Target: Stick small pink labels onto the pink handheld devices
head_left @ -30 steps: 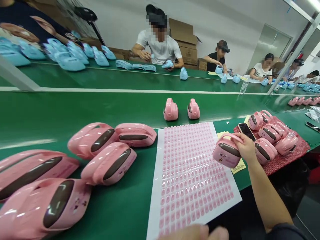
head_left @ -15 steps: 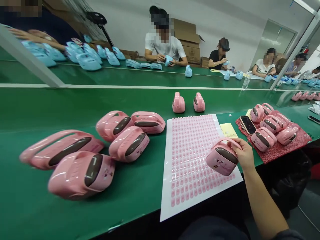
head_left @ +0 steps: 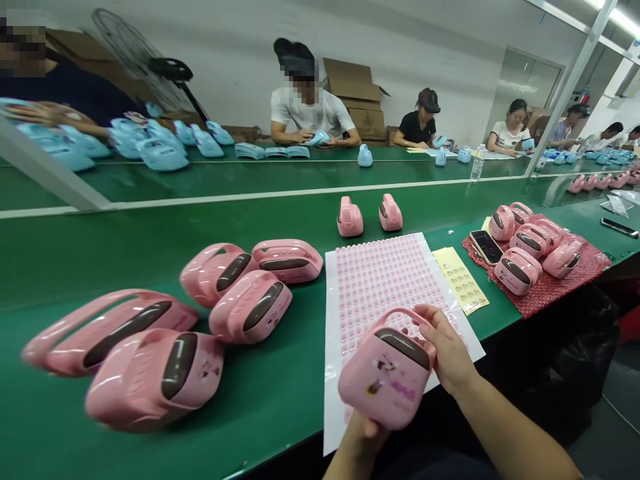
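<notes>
A pink handled case [head_left: 387, 377] with a dark top panel and cartoon print is held in front of me over the near edge of a white sheet of small pink stickers [head_left: 380, 280]. My right hand [head_left: 447, 350] grips its handle and right side. My left hand [head_left: 363, 433] supports it from below, fingers mostly hidden under the case.
Several pink cases [head_left: 235, 293] lie at the left on the green belt [head_left: 150, 233], two [head_left: 369, 216] stand beyond the sheet, more [head_left: 530, 250] sit on a red mat with a phone [head_left: 484, 247]. A yellow sticker strip [head_left: 460, 280] lies beside the sheet. People work opposite with blue cases [head_left: 150, 150].
My right hand carried the pink case from the right side of the sheet left and toward me. My left hand came up and took it from beneath.
</notes>
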### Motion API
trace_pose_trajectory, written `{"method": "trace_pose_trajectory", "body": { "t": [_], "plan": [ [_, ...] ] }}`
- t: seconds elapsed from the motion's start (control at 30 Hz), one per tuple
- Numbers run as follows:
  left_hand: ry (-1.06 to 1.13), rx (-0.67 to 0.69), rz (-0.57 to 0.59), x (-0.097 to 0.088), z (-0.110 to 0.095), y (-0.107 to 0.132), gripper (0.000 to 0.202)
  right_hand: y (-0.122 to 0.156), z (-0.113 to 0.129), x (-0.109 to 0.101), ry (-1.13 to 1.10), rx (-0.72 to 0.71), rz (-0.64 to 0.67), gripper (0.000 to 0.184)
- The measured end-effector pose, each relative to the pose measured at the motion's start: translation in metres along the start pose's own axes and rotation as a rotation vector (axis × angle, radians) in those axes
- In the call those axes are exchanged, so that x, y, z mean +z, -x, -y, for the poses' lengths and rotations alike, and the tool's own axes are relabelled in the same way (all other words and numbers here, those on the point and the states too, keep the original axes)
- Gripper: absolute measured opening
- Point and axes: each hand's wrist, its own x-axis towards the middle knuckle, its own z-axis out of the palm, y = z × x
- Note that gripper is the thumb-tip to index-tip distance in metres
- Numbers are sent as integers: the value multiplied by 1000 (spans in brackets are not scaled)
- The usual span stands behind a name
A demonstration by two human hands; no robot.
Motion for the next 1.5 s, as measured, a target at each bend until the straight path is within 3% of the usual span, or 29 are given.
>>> {"method": "trace_pose_trajectory", "body": {
  "t": [0.1,0.2,0.33,0.47,0.7,0.87,0.97,1.13,1.2,1.27,1.33,1.4,1.5],
  "plan": [
    [168,-6,-28,-14,-5,0,84,0,3,-27,437,-305,38,33],
    [301,18,-88,-22,-17,-3,75,-2,3,-78,899,-573,-46,29],
    [348,85,-179,-14,-27,-8,54,1,-10,-137,1195,-570,28,25],
    [263,23,-332,8,-27,-15,45,6,-21,-154,1295,-661,88,27],
    [241,-90,-540,30,-30,-18,48,10,-17,-151,1312,-808,228,38],
    [319,-107,-546,15,-31,-17,49,17,-27,-151,1355,-910,184,43],
    [394,-108,-461,-4,-30,-16,46,19,-36,-149,1396,-959,129,44],
    [510,-74,-158,-24,-30,-15,46,23,-38,-144,1318,-1058,38,33],
    [528,-34,-13,-26,-31,-15,51,26,-30,-135,1197,-961,-42,22],
    [508,0,115,-23,-30,-16,58,27,-18,-118,1008,-750,-184,11],
    [466,22,201,-17,-27,-17,60,26,-6,-93,736,-537,-273,14],
    [437,29,230,-8,-24,-18,55,24,1,-63,445,-420,-254,22],
    [436,20,176,8,-19,-18,49,19,-1,-19,186,-391,-171,22]
  ]
}}
